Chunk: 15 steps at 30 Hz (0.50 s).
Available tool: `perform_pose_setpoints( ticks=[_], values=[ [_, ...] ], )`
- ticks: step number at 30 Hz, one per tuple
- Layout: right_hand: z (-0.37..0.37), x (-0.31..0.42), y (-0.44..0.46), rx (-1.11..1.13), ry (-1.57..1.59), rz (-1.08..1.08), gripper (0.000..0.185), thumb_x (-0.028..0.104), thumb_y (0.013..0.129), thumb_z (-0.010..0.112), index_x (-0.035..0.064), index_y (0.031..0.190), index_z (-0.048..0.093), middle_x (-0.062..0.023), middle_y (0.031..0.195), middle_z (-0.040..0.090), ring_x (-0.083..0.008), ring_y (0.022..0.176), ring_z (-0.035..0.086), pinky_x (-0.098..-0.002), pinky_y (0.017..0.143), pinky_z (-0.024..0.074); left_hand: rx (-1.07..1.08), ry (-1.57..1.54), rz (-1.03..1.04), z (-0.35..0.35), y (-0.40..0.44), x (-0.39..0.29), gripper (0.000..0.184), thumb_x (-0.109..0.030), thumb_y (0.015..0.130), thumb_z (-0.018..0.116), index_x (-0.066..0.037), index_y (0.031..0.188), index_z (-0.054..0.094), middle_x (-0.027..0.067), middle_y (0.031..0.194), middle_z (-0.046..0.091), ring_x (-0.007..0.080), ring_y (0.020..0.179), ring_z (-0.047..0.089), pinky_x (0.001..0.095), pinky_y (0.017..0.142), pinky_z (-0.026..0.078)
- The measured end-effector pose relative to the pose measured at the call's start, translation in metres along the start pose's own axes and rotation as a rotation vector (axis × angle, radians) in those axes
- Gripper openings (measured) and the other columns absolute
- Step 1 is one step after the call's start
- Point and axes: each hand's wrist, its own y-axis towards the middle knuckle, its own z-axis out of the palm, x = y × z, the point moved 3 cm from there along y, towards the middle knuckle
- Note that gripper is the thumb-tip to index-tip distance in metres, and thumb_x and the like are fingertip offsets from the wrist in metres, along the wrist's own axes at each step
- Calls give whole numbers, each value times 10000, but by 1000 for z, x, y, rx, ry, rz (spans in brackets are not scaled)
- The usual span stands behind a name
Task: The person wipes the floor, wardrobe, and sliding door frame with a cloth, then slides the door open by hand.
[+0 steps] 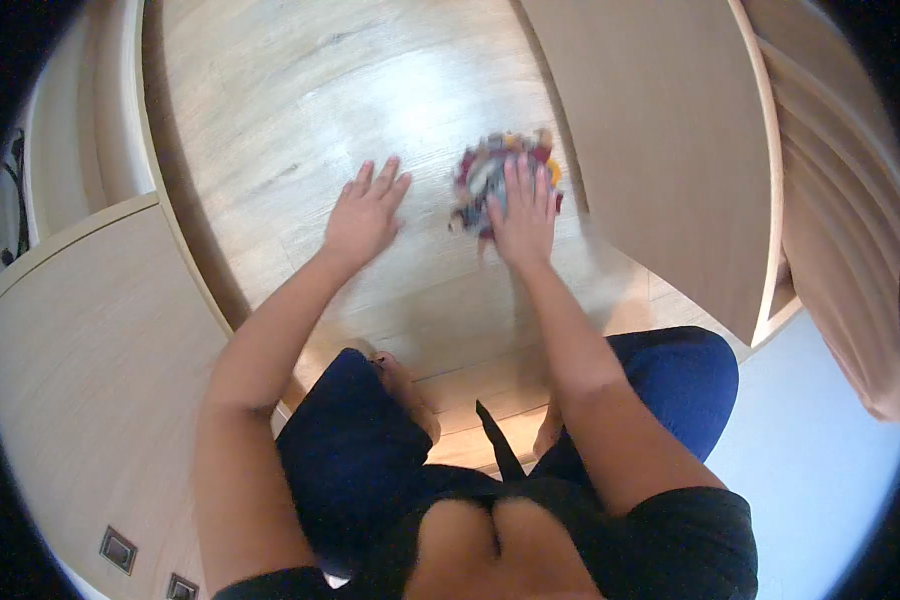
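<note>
On the wood-look floor (270,110) lies a bunched, multicoloured pile (485,165) of small pieces or cloth in grey, dark red and yellow; blur keeps me from telling its kind. My right hand (526,215) rests flat over the right part of this pile, fingers stretched out and pointing away from me, hiding some of it. To the left of the pile, my left hand (366,213) is palm down at the floor with its fingers spread. Nothing shows in its grasp, and a strip of floor separates it from the pile.
A wooden panel or cabinet side (670,130) borders the floor on the right, with brown draped fabric (835,200) beyond. Wooden furniture (90,330) with a raised edge stands along the left. My bent legs in dark blue trousers (355,430) are close below my arms.
</note>
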Motion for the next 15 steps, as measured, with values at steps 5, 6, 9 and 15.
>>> perform_pose_setpoints(
  ticks=[5,6,9,15],
  values=[
    [-24,3,162,-83,3,-98,634,487,952,360,189,1494,217,-12,1567,150,-263,1433,147,-443,1142,186,-17,-46,-325,16,31,-49,852,-219,728,743,-129,1451,301,91,1543,207,401,1375,256,458,1062,353],
    [-25,2,160,-88,-3,-103,634,487,952,360,189,1494,217,-12,1567,150,-263,1433,147,-443,1142,186,-25,-50,-325,19,32,-51,852,-219,728,743,-129,1451,301,91,1543,207,401,1375,256,458,1062,353],
    [-24,-14,107,-76,43,-71,649,461,947,399,165,1493,212,-37,1568,143,-293,1413,209,-463,1124,231,-42,-125,-424,20,34,-59,899,-168,699,765,-136,1459,286,67,1554,178,395,1388,229,449,1056,376],
    [-17,-55,-33,54,17,204,675,379,928,468,114,1489,202,-73,1567,140,-341,1372,278,-493,1112,225,-46,-203,-442,21,32,-52,941,-112,663,780,-148,1459,280,31,1556,174,384,1392,223,489,1038,410]
  ],
)
